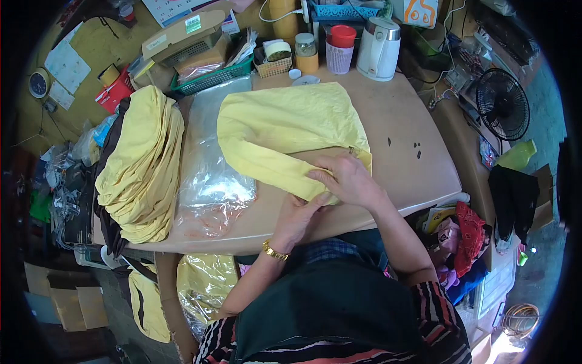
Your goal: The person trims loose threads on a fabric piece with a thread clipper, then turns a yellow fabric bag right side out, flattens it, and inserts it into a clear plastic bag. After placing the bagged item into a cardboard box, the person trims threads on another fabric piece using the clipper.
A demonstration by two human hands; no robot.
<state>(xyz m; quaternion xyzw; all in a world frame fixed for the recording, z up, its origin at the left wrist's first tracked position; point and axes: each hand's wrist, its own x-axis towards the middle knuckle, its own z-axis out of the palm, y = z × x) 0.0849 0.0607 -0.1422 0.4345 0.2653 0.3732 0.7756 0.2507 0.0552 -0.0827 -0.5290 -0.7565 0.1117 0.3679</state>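
A pale yellow cloth garment lies bent on the padded brown table in front of me, one long narrow part reaching toward my body. At that part's near end, my left hand grips the edge, thumb on top and its other fingers mostly hidden. Just above and to the right, my right hand is closed on the same cloth, pinching it near the edge. To the left lies a stack of clear plastic bags. Beyond it is a tall pile of folded yellow garments.
Along the back stand a green basket, a small woven basket, jars, a red-lidded cup and a white electric kettle. A black fan is at right. Bagged yellow cloth sits below the table's front edge.
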